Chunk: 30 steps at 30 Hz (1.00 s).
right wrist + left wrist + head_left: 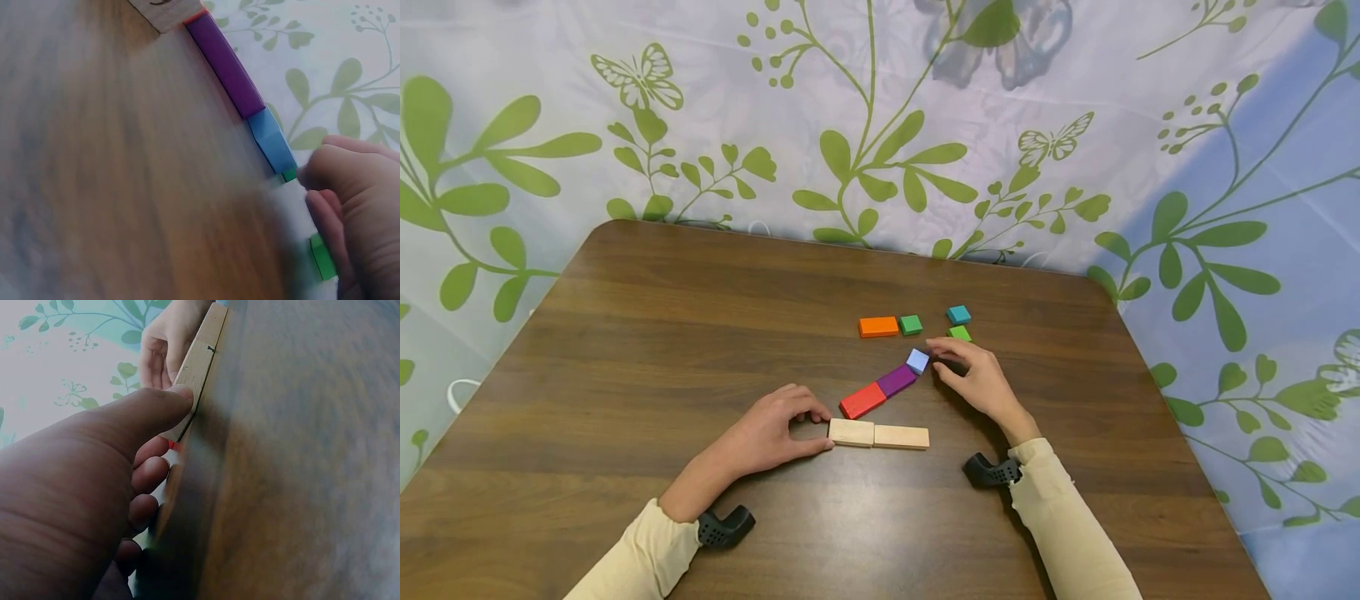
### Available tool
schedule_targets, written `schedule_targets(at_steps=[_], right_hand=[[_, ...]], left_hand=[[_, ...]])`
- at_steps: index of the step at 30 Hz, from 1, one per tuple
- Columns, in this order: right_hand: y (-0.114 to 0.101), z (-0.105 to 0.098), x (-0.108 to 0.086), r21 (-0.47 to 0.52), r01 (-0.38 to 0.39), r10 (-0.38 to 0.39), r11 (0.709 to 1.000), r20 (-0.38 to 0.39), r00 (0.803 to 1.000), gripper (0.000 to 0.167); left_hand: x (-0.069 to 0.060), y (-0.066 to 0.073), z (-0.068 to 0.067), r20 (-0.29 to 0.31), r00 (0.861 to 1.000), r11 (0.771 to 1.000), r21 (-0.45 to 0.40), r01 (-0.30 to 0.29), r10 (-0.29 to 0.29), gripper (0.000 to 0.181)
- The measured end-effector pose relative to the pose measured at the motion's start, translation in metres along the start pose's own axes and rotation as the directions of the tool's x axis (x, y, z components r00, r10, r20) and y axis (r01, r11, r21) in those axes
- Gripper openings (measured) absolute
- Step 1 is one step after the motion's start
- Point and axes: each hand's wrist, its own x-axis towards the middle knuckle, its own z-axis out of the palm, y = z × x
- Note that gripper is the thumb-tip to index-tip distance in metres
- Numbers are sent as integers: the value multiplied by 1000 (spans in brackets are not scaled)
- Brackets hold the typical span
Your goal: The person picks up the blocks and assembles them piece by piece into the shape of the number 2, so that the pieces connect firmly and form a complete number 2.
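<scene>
Two plain wooden blocks lie end to end on the table, a left block (852, 432) and a right block (902, 437). My left hand (775, 429) pinches the left one at its outer end; in the left wrist view the thumb (172, 400) lies against its side. A slanting row runs behind them: a red block (862, 401), a purple block (897, 381) and a light blue block (917, 361). Just right of the light blue block is my right hand (981, 382), thumb and fingers apart, holding nothing.
Farther back lie an orange block (878, 327) and a green block (911, 325) side by side. A teal block (958, 315) and a lime green block (959, 333) are beyond my right hand. Patterned cloth (700, 108) hangs behind the brown table (700, 317).
</scene>
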Motion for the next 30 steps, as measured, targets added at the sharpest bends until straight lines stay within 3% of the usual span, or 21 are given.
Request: schedule_targets(at_steps=[5, 9, 21, 30], right_hand=[[2, -3, 1, -70, 22, -32, 997, -141, 990, 40], [3, -6, 1, -94, 4, -24, 996, -209, 978, 36], [5, -9, 1, -145, -116, 62, 983, -335, 940, 37], [8, -9, 0, -136, -183, 124, 974, -360, 925, 40]], left_hand=[[-1, 0, 1, -1, 1000, 1000, -2, -1, 1, 26], [-1, -1, 1, -4, 1000, 1000, 0, -3, 3, 25], [-2, -1, 3, -20, 999, 1000, -9, -30, 29, 25], [-2, 0, 3, -11, 1000, 1000, -12, -15, 15, 25]])
